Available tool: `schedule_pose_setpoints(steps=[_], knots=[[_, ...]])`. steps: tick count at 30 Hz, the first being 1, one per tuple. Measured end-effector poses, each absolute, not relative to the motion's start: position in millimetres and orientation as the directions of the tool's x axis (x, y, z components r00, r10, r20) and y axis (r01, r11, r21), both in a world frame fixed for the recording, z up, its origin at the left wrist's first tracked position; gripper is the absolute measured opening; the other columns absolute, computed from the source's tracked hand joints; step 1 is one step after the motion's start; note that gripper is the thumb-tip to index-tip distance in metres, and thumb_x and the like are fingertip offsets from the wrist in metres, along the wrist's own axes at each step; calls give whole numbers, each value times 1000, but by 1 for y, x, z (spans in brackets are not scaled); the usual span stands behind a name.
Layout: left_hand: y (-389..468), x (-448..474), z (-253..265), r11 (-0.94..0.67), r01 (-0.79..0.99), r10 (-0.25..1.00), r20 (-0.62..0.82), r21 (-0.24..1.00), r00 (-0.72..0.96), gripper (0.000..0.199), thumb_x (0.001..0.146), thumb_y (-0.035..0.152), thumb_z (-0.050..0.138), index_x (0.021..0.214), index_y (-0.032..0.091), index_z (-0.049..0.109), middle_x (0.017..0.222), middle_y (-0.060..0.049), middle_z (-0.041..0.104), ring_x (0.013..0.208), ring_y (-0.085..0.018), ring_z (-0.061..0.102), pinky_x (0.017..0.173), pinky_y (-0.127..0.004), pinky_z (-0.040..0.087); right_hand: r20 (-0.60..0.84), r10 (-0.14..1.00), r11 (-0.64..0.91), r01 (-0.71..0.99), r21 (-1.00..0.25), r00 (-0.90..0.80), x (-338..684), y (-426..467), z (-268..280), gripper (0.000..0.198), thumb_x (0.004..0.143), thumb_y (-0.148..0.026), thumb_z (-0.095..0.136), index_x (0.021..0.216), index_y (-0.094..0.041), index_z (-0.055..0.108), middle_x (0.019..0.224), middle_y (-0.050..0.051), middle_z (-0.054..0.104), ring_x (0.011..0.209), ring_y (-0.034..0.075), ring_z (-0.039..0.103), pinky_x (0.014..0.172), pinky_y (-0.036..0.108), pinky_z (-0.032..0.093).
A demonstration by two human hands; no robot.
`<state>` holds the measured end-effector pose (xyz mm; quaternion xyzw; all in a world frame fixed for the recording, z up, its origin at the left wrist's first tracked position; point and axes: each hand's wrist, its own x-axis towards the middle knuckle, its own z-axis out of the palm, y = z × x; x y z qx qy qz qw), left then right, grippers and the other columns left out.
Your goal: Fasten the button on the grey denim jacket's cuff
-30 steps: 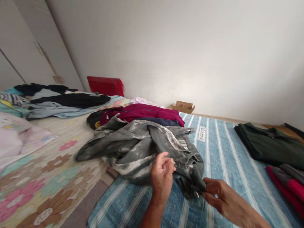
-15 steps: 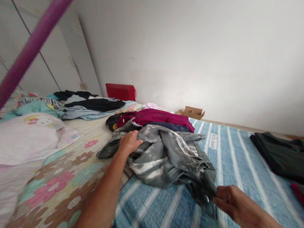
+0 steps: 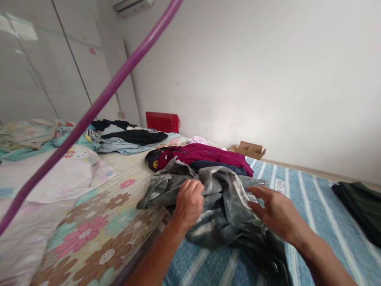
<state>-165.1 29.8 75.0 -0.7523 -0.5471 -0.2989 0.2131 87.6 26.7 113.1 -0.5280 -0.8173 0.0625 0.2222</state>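
Fingers of left hand [image 3: 188,203] hidden in grey garment [image 3: 222,208] folds

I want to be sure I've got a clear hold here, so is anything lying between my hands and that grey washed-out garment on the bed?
Nothing visible does. The left hand is already closed on a fold of the grey garment, and the right hand hovers open just over its right side. The maroon garment lies behind it, not between.
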Motion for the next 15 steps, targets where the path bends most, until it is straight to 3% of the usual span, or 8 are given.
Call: schedule_pose_setpoints(steps=[3,6,10,12,15], knots=[[11,-144,66,-452,892,618,720,-1,314,15,76,6,44,81,17,53,86,-5,57,87,-20,50,81,-36,46,441,759,596,785,-172,-479,55,45,123,63,76,-16,51,138,-21,41,139,11,43,124,27,45,97,38,40],[-1,-132,57,-516,856,593,737,40,323,17,77,4,41,81,16,52,84,-5,56,83,-19,49,77,-35,47,421,658,693,721,-13,-624,25,61,127,68,71,-9,53,137,-23,43,146,13,35,136,32,27,103,46,32],[-4,-134,48,-543,837,569,760,61,314,20,76,2,42,86,16,53,86,-5,58,88,-19,51,83,-36,46,226,623,765,644,23,-749,6,71,118,32,74,-10,50,102,-16,65,110,13,63,112,29,53,96,45,35],[-3,-141,43,-546,838,524,783,7,335,26,76,1,44,96,15,54,94,-6,60,94,-19,53,95,-37,42,199,663,738,674,-13,-722,9,69,111,24,75,-10,48,91,-14,65,95,11,67,97,25,60,92,40,36],[0,-155,40,-575,816,433,823,-62,368,30,79,7,53,109,14,53,108,-9,60,104,-21,53,102,-37,36,238,729,669,742,-51,-642,25,58,103,20,77,-12,46,88,-13,63,92,11,67,90,23,62,87,37,38]])
